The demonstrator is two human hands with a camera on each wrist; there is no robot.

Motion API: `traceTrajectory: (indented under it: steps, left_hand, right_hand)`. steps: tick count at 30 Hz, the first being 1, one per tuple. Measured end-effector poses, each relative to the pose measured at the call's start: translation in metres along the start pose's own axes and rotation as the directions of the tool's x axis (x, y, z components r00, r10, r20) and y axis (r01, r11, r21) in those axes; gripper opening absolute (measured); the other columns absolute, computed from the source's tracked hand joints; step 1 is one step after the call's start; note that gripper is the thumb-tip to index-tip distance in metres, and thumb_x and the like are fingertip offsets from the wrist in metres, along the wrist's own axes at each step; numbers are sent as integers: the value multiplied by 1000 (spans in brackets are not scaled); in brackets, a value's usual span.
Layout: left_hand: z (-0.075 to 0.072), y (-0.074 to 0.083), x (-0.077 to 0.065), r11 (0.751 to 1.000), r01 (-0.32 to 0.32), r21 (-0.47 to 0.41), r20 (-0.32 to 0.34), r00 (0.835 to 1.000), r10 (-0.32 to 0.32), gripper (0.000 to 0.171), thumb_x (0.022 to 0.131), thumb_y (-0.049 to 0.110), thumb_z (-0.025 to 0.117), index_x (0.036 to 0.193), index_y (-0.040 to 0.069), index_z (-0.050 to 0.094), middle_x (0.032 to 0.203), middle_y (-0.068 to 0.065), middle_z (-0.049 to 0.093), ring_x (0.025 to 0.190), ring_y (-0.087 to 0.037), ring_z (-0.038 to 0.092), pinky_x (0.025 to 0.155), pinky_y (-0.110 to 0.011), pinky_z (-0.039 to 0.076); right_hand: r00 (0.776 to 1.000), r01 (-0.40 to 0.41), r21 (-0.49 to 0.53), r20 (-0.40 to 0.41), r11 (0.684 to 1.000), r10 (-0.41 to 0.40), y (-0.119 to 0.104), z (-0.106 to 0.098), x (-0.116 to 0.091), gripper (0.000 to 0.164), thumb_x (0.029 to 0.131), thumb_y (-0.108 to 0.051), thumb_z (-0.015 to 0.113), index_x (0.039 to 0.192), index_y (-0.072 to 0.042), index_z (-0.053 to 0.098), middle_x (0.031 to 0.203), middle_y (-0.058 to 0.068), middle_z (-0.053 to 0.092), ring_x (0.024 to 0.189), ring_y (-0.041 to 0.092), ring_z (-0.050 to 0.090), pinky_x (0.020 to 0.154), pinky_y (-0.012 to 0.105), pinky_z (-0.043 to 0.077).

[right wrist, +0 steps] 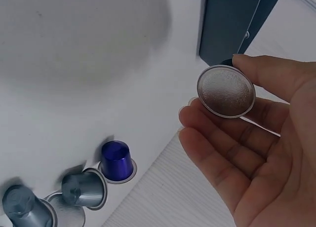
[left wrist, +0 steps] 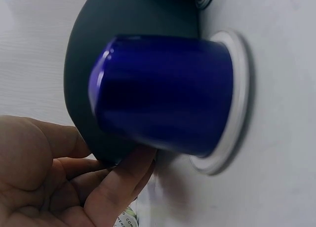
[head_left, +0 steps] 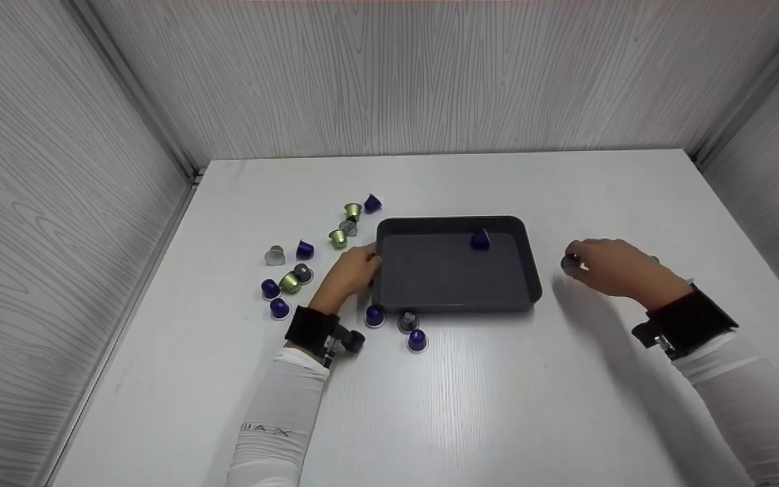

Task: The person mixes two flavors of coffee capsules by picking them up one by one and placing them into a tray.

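Coffee pods (head_left: 290, 283) lie left of your left hand (head_left: 351, 270), which grips the gray tray (head_left: 450, 277) by its left side. A blue coffee pod (head_left: 479, 239) sits inside. Your right hand (head_left: 619, 267) pinches a dark coffee pod (head_left: 570, 262) right of the tray.

From my end, I see the person's bare left grip (head_left: 350, 270) holding the left wall of a dark-grey, shallow rectangular tray (head_left: 450, 281) on the white table (head_left: 484, 399). One glossy blue cup-shaped capsule (head_left: 480, 239) sits inside, near the far wall. The bare right grip (head_left: 616, 267), right of the tray, pinches a small dark capsule (head_left: 571, 262). Green, blue and grey capsules (head_left: 290, 283) lie left.
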State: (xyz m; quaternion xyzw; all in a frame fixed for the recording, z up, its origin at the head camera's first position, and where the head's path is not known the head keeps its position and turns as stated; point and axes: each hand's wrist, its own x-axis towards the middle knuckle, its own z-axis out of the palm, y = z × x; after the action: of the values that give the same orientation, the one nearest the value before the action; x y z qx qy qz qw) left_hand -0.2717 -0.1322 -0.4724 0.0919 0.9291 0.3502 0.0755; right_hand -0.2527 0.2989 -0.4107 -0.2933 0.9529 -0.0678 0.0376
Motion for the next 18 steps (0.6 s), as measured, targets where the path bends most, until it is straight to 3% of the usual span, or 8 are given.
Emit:
traceTrajectory:
  steps: [7, 18]
  left_hand:
    - [-2, 0, -1, 1000, -14, 2, -8, 1000, 14, 43, 99, 13, 43, 139, 2, 54, 111, -19, 64, 93, -30, 57, 89, -44, 46]
    - [-2, 0, -1, 1000, 25, -6, 16, 1000, -25, 45, 102, 16, 41, 144, 2, 47, 114, -16, 64, 90, -28, 58, 82, -40, 46]
  right_hand:
    - [1000, -18, 44, -19, 999, 19, -9, -10, 12, 18, 98, -17, 57, 105, -2, 64, 97, 10, 69, 90, 32, 65, 77, 48, 50]
    - [994, -107, 110, -10, 988, 109, -23, -18, 38, 32, 100, -24, 50, 113, 2, 62, 102, 16, 69, 93, 33, 65, 81, 50, 50]
